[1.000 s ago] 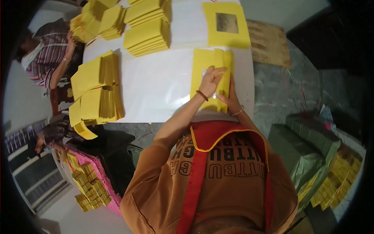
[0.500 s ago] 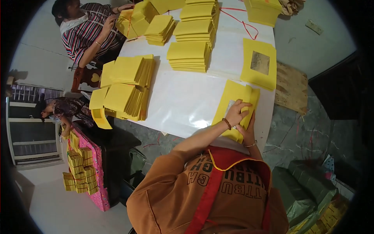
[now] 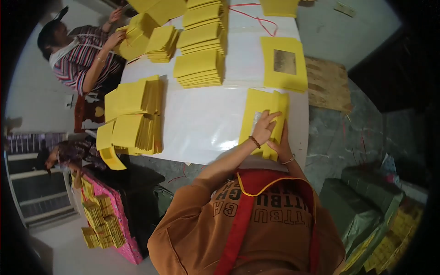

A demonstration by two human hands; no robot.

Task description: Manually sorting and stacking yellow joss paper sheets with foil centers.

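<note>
A yellow paper sheet (image 3: 251, 106) with a silvery patch lies near the table's right front edge, its right side folded over into a raised flap. Across the flap rests my left hand (image 3: 265, 128), palm down, fingers stretched out and a little apart; it wears a dark bead bracelet. At the fold's right edge, my right hand (image 3: 282, 147) grips the paper, thumb on top and the other fingers partly hidden along the outer side. Just beyond lies a flat yellow pile (image 3: 270, 80) bearing a dull gold-grey square.
Stacks of folded yellow paper (image 3: 198, 68) stand in a row on the white table (image 3: 197, 123), with more stacks (image 3: 133, 133) at its left edge. A red cord (image 3: 259, 19) lies at the back. Two people (image 3: 85, 57) work at left. Green wrapped bundles (image 3: 350, 215) sit at lower right.
The whole view has shifted, so the table appears farther left. My hands stay on the folded sheet, with the left fingers slightly straighter. The striped-sleeved person's hands have moved a little apart.
</note>
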